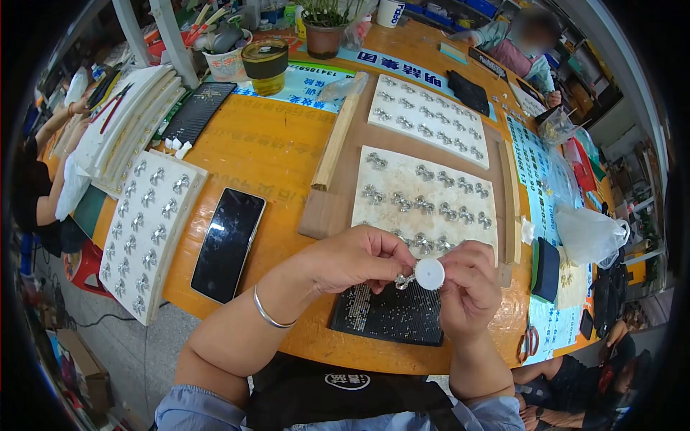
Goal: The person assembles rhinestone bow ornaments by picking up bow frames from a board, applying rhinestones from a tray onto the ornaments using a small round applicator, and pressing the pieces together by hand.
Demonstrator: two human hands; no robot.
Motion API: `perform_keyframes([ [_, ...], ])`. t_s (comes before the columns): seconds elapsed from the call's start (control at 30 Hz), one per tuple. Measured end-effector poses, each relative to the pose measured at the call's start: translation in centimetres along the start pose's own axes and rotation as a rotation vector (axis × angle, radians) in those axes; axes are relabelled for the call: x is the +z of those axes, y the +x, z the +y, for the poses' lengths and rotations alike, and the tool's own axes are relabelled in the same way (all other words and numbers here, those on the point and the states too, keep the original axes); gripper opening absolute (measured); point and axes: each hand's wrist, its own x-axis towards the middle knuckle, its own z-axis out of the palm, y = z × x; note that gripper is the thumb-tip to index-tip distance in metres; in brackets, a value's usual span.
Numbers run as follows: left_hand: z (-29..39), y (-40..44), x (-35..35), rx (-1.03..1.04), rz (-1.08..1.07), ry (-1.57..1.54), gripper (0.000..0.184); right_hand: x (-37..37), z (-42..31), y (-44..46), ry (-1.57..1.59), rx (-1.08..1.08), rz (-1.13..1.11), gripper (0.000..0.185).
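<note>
My left hand (363,260) is closed in a pinch on a small silver bow-shaped ornament (404,281) set with shiny stones. Between the fingers of my right hand (471,287) is a white round disc (430,274), its flat face turned toward me. The disc and the ornament meet or nearly meet; I cannot tell which. Below them lies a black ridged tray (388,320) scattered with tiny stones. Just beyond my hands, a white board (424,183) carries rows of similar silver bows, its near edge partly hidden by my fingers.
Farther back lies a second board of bows (431,118), between wooden strips (343,133). At left are a black phone (228,244) and a stack of boards (147,233). Scissors (530,343) and a plastic bag (589,233) lie right. A person (514,54) sits across the table.
</note>
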Motion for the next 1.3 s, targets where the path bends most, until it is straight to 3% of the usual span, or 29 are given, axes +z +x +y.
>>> perform_keyframes([
  [1.3, 0.19, -0.1, 0.06, -0.004, 0.017, 0.015, 0.012, -0.14, -0.12, -0.09, -0.012, -0.004, -0.011, 0.017],
])
